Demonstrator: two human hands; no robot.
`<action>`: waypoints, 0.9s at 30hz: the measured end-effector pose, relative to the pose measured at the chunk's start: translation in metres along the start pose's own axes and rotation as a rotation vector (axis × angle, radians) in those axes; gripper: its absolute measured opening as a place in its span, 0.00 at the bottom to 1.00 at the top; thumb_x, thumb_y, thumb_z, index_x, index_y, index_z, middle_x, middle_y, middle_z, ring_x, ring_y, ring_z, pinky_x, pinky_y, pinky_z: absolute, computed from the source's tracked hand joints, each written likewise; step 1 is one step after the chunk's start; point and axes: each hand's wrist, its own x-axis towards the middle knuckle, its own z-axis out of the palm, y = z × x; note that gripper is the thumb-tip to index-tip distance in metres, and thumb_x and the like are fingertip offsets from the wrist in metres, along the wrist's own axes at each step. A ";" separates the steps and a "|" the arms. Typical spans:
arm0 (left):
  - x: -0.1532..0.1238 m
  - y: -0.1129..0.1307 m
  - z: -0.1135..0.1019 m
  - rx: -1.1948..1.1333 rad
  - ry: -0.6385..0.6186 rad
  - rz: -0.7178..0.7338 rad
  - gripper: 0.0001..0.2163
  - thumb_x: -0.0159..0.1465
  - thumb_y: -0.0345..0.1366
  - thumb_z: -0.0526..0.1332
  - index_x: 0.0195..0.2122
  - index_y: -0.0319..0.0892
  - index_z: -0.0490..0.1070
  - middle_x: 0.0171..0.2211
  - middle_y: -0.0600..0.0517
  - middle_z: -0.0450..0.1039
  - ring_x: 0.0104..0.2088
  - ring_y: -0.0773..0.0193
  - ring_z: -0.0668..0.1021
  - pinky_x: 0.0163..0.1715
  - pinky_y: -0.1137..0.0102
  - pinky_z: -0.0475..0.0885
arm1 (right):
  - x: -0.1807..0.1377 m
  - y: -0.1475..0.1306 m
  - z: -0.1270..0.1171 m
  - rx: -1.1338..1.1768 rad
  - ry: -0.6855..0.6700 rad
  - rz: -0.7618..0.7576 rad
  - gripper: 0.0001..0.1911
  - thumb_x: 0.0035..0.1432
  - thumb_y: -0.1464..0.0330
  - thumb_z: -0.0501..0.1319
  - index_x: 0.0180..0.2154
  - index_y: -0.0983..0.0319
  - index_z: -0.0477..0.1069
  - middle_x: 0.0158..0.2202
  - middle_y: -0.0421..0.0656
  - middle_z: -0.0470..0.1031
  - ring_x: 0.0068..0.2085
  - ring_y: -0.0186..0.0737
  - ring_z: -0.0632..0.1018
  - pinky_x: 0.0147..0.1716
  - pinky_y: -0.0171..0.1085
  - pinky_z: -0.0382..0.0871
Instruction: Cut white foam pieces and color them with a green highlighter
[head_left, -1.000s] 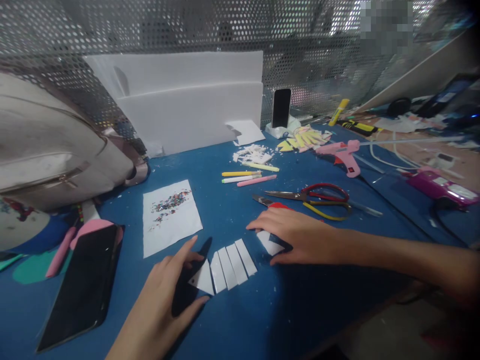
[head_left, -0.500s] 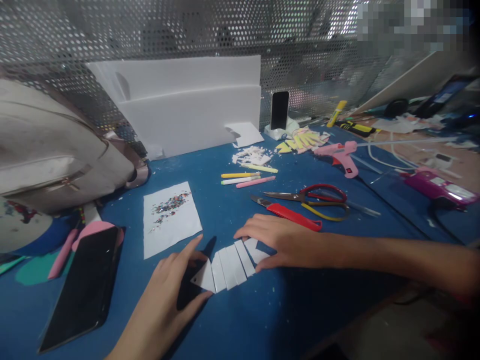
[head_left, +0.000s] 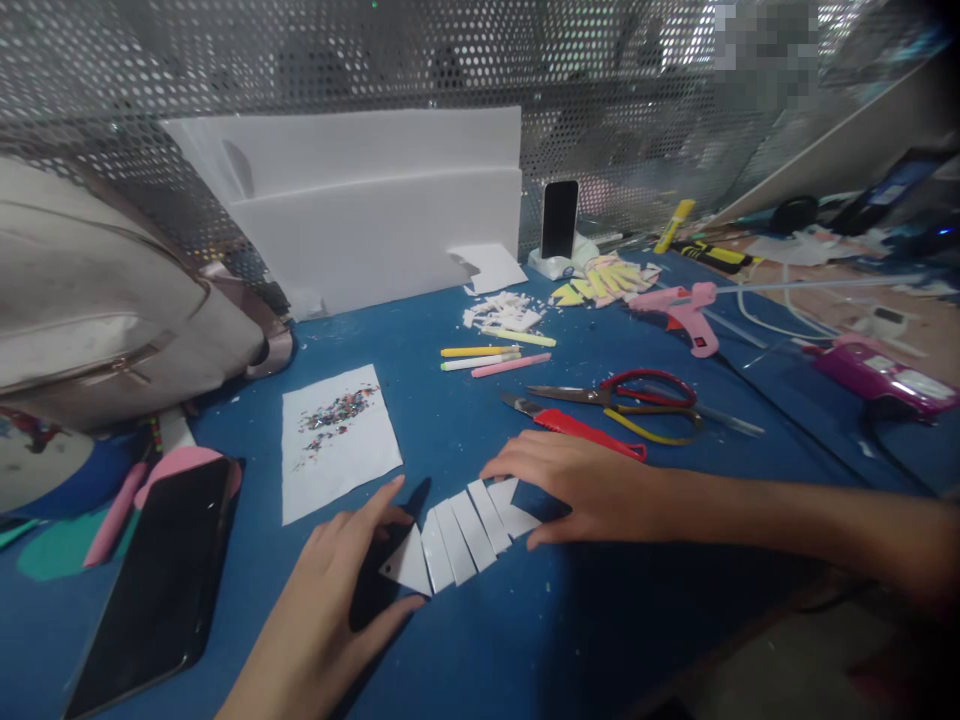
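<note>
Several white strips [head_left: 459, 533] lie side by side in a fan on the blue table [head_left: 480, 640]. My left hand [head_left: 330, 590] rests flat at the fan's left end, fingers spread, with index and thumb either side of the triangular end piece [head_left: 407, 565]. My right hand [head_left: 581, 482] lies flat at the right end, fingers stretched out. Its fingertips and thumb touch the last white piece [head_left: 514, 512].
A red utility knife [head_left: 577, 430] and scissors [head_left: 637, 398] lie just behind my right hand. A white sheet with glitter [head_left: 337, 440], coloured markers [head_left: 495, 355], a pink glue gun [head_left: 686, 312], a black phone [head_left: 157, 580], a beige bag [head_left: 112, 310] and white foam boards [head_left: 375, 220] surround the work spot.
My right hand slid the loose white piece leftward to join the right end of the fan, uncovering the red knife. My left hand stayed at the left end.
</note>
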 end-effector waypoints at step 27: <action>0.004 0.006 -0.002 0.130 0.054 0.188 0.28 0.64 0.36 0.54 0.65 0.49 0.47 0.53 0.47 0.70 0.52 0.56 0.74 0.50 0.56 0.71 | -0.001 0.013 0.028 -0.097 0.331 -0.376 0.23 0.68 0.60 0.54 0.57 0.67 0.62 0.54 0.51 0.71 0.59 0.43 0.66 0.60 0.44 0.60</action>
